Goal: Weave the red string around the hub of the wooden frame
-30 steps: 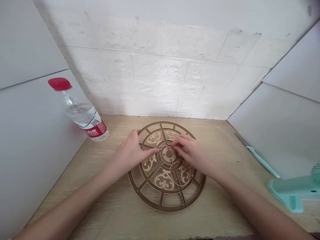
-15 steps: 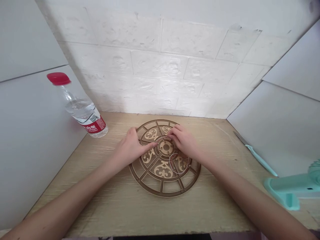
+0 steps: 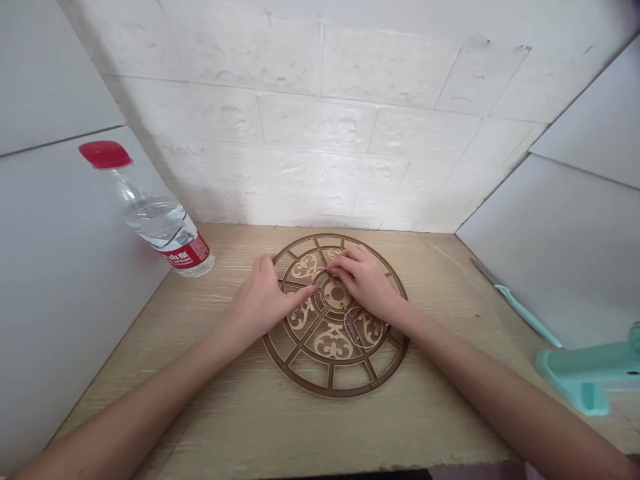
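Left hand (image 3: pixel 260 301): lies palm down on the left side of the fretwork disc, not clenched. Its fingers (image 3: pixel 305 291) stretch toward the centre, and the index tip comes just beside the central hub (image 3: pixel 336 293). Whether they pinch anything is too small to tell.

Right hand (image 3: pixel 363 280): arches over the upper right of the disc, its fingers (image 3: pixel 340 261) curved down and bunched above the hub. A fine strand seems to run by the fingertips, but whether they grasp it cannot be told.

Thin loop (image 3: pixel 363 328): lies flat on the lower right of the disc, just below the right wrist and apart from both sets of fingertips.

Fretwork disc (image 3: pixel 333 373): a flat, round brown cutout with spokes and scrolled panels, lying flat under both hands.

Wooden tabletop (image 3: pixel 425 427): carries the disc near its middle.

Left of the hands: a water bottle (image 3: pixel 165 223) lies tilted against the side panel (image 3: pixel 60 267), its red cap (image 3: pixel 105 155) uppermost.

Right of the hands: a knife (image 3: pixel 527 323) with a mint-green handle lies along the right panel, near a mint-green stand (image 3: pixel 575 380).

Behind: a white brick-patterned wall (image 3: pixel 320 113).
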{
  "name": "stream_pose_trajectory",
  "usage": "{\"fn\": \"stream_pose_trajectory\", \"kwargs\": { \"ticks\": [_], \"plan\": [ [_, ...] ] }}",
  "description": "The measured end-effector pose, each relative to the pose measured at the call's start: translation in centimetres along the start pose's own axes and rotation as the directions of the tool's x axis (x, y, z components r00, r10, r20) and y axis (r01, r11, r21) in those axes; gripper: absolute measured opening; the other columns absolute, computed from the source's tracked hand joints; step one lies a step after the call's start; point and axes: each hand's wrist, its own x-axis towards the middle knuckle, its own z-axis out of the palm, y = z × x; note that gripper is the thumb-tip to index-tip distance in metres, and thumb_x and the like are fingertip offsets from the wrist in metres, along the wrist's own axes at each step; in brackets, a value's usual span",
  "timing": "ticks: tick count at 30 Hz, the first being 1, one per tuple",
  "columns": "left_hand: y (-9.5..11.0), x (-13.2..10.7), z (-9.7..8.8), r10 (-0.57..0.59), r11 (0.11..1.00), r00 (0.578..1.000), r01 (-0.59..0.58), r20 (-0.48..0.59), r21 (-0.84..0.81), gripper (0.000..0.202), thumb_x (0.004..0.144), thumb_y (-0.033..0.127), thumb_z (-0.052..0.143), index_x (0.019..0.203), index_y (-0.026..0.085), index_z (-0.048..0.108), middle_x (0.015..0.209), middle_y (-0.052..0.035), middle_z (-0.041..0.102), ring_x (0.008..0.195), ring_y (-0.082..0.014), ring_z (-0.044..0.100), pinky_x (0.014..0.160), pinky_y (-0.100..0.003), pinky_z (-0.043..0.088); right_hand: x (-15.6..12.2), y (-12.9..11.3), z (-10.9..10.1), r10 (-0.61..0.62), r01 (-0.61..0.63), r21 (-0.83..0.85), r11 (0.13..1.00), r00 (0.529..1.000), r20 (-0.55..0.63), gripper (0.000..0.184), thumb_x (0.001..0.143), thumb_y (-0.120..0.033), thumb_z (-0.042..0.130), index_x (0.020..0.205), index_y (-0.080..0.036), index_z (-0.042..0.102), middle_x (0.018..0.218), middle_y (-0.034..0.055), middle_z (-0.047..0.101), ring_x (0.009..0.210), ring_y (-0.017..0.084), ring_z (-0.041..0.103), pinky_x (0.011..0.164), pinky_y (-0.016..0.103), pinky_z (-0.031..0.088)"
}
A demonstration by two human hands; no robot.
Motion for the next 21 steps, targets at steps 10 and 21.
{"fn": "stream_pose_trajectory", "kwargs": {
  "ticks": [10, 21],
  "plan": [
    [0.9, -0.6, -0.8, 0.047, 0.998, 0.997, -0.045, -0.058, 0.044, 0.090, 0.067, 0.076, 0.055, 0.129, 0.013, 0.037, 0.124, -0.0189, 0.050, 0.112, -0.0359, 0.053, 0.087, -0.043, 0.044, -0.4, -0.3, -1.0, -0.050, 0.048, -0.056, 0.997, 0.998, -0.036, 0.023, 0.092, -0.013, 0.046, 0.093, -0.021, 0.067, 0.093, 0.0069, 0.061, 0.091, 0.021, 0.052, 0.080, 0.036, 0.045],
    [1.2, -0.8, -1.1, 0.093, 0.993, 0.989, -0.083, -0.114, 0.084, 0.092, 0.068, 0.074, 0.056, 0.133, 0.012, 0.037, 0.124, -0.0184, 0.051, 0.110, -0.0339, 0.055, 0.087, -0.039, 0.044, 0.3, -1.8, -2.0, 0.120, -0.113, 0.082, 0.990, 0.989, -0.090, 0.017, 0.091, -0.019, 0.052, 0.099, -0.022, 0.067, 0.092, 0.0043, 0.064, 0.091, 0.020, 0.053, 0.082, 0.035, 0.043]
  ]
}}
